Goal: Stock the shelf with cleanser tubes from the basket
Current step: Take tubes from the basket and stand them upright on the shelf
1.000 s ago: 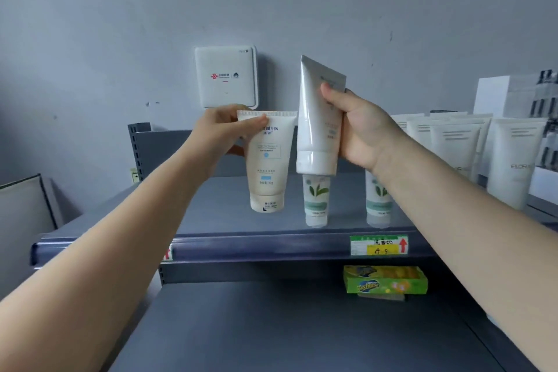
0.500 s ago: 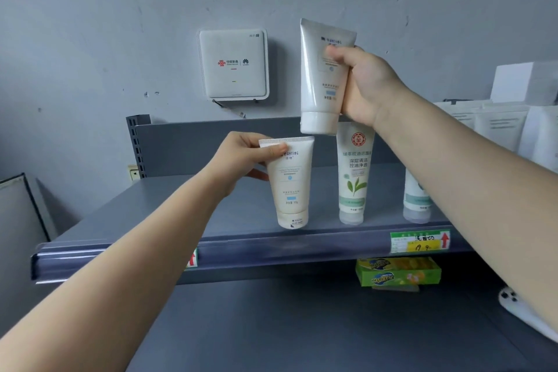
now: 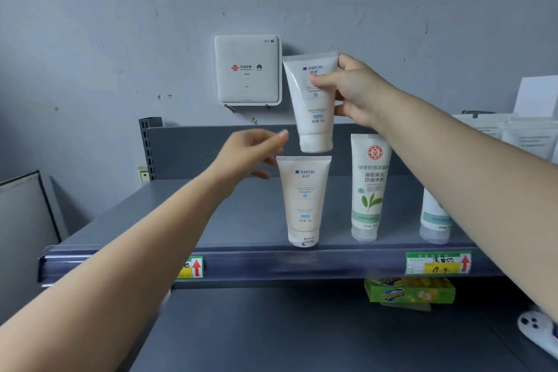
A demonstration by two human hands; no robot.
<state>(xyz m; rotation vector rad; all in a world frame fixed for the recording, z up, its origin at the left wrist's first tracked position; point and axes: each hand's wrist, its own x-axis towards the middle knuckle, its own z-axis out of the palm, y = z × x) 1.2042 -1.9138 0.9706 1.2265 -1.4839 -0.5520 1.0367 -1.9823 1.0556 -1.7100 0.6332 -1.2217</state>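
The right hand [image 3: 359,90] grips a white tube [image 3: 312,106] above another tube [image 3: 303,199] standing on the shelf [image 3: 241,220], just beside the relaxed, empty left hand [image 3: 250,157].

The right forearm [image 3: 471,160] hides most of 1 pale tube [image 3: 434,217] and the white tubes [image 3: 525,136] at the right edge, the left hand [image 3: 250,154] is motion-blurred, the price tag [image 3: 190,267] is half covered, and the white object [image 3: 537,329] is cut off.

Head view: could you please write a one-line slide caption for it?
Right hand holds a cleanser tube above another tube standing on the shelf.
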